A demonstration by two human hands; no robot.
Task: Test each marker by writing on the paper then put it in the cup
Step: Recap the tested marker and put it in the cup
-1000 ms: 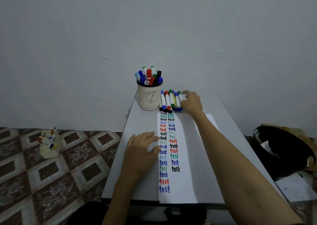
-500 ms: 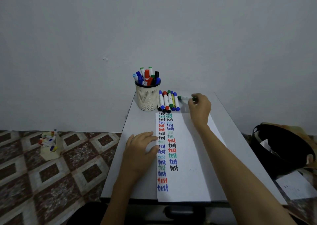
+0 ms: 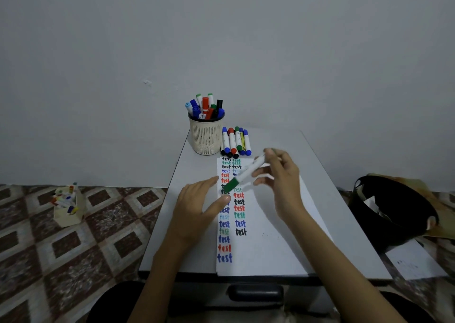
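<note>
"What is there, from where you stand?"

"A grey bench [image 3: 327, 207] against the wall, with a long white paper [image 3: 270, 253] lying down its middle. Two columns of the word 'test' in blue, red, green and black run along the paper's 9 o'clock edge. On the floor [image 3: 73, 261] at 3 o'clock sits a black bin [image 3: 394, 214]."

"And the hands?"

"The left hand [image 3: 197, 209] is over the 9 o'clock side of the paper, its fingers [image 3: 209, 182] straight and apart, thumb out. The right hand [image 3: 283, 184] hovers above the paper towards 12 o'clock, its fingers [image 3: 266, 181] pinched on a pen."

"The cup?"

"The cup [image 3: 206, 138], cream and slotted, stands at the bench's 11 o'clock corner, full of upright pens. A small box [image 3: 67, 211] of pens is on the floor at 9 o'clock. Just beside the cup, on its 3 o'clock side, a row of markers [image 3: 236, 141] lies flat, touching one another."

"Which pen is held?"

"The green marker [image 3: 247, 172], white-barrelled, tilted, cap on and pointing towards 8 o'clock. The cap sits between the left thumb and fingers; whether they touch it, I cannot tell."
</note>
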